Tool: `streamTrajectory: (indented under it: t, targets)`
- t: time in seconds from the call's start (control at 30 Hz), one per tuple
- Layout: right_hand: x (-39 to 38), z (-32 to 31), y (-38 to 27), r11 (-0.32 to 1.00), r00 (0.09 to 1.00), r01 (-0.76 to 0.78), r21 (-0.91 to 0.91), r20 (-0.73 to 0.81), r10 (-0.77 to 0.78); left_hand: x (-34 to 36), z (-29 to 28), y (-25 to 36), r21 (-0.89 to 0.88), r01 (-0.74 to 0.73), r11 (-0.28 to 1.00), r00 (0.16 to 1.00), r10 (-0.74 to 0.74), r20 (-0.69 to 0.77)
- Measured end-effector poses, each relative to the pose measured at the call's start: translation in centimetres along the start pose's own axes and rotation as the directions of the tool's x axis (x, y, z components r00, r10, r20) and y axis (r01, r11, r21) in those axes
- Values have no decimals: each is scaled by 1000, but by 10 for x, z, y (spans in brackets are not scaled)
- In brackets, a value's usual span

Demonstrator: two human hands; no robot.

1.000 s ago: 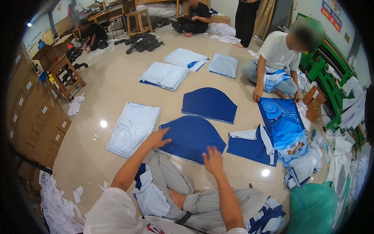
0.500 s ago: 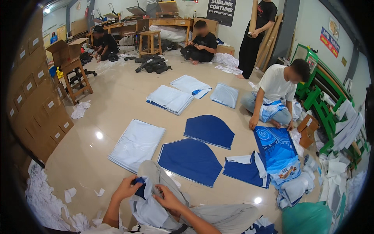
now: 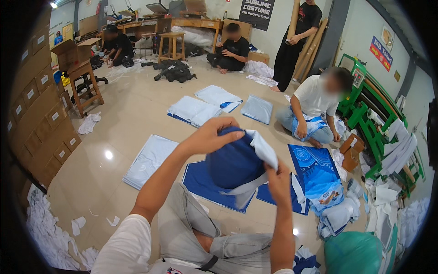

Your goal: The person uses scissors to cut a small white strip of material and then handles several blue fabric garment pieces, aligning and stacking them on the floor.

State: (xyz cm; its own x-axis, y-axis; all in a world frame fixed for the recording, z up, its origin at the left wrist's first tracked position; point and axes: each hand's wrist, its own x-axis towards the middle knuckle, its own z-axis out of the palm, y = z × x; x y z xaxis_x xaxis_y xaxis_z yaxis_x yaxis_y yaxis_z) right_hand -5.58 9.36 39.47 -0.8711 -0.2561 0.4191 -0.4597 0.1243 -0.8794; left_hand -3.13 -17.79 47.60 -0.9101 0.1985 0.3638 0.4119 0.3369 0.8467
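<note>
Raised in front of me, a dark blue fabric piece (image 3: pixel 230 164) with a pale underside hangs between my hands, folded over and bent. My left hand (image 3: pixel 212 135) grips its upper left edge between thumb and fingers. Lower and to the right, my right hand (image 3: pixel 277 179) pinches the pale turned-over edge. Below it on the floor lies a curved dark blue fabric panel (image 3: pixel 196 185), partly hidden by the held piece. A smaller blue panel (image 3: pixel 269 194) with a folded white edge is beside it. Left of these rests a pale fabric stack (image 3: pixel 148 160), partly behind my left forearm.
Farther off lie more pale stacks (image 3: pixel 196 110). At right, a seated person (image 3: pixel 315 105) sits near a printed blue panel (image 3: pixel 315 169) and a green machine (image 3: pixel 374 114). Cartons (image 3: pixel 43 109) rise at left. A green bag (image 3: pixel 353 253) and white scraps (image 3: pixel 45 233) lie nearby.
Both my hands have risen from my lap with the blue fabric piece and moved forward and right, spreading it out. The seated person at right has drawn their hands back from the printed panel.
</note>
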Motion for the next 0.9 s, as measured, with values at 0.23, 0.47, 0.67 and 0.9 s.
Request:
streamTrajectory:
  t: [0.23, 0.47, 0.67, 0.9]
  targets:
    - [64, -55, -73, 965, 983, 157, -210, -58, -173, 51, -12, 12, -55, -108, 993, 994, 108, 1]
    - [87, -68, -76, 979, 990, 137, -150, -25, -142, 92, 1, 10, -494, -125, 861, 989, 72, -126]
    - [68, -79, -54, 996, 998, -29, -88, 57, 34, 92, 28, 16, -603, -113, 790, 993, 117, -34]
    - [62, -88, -22, 970, 997, -80, 231, 26, 76, 92, 41, 5, -412, -70, 908, 997, 59, -39]
